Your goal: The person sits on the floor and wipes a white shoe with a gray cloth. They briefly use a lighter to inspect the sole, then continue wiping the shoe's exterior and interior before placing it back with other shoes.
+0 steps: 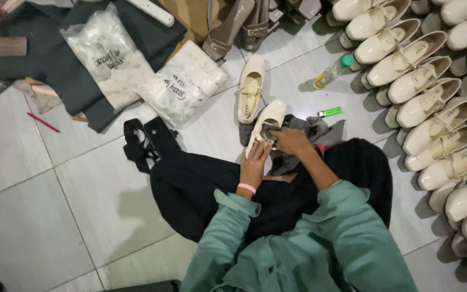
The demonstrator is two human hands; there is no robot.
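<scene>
Cream strap shoe (266,123) is lying on the tiled floor (22,189) just ahead of the person's lap, toe pointing away, and both hands are working on it. The left hand (254,163) is resting flat along the shoe's near side, fingers stretched forward and touching the rim. The right hand (290,140) is closing over the heel end, fingers curled into the opening; whether it is pinching anything inside cannot be told. The two hands are sitting close together, almost touching across the shoe. A pink wristband (247,187) is circling the left wrist, and green jacket sleeves (320,238) are covering both arms.

Under and just beyond the right hand, a grey cloth (320,130) is lying bunched on the floor. A second cream shoe (251,89) is lying just past the held one, beyond the left hand's fingertips. Beyond the right hand, a green lighter (329,112) and a clear bottle with a green cap (333,70) are lying on the tiles. Well out to the right of the right hand, rows of matching cream shoes (433,108) are standing packed together. To the left of the left hand, a black strap (136,143) is trailing off black fabric, and farther beyond it two clear bags of white pieces (147,70) are resting on dark cloth. A red pencil (42,123) is lying far to the left.
</scene>
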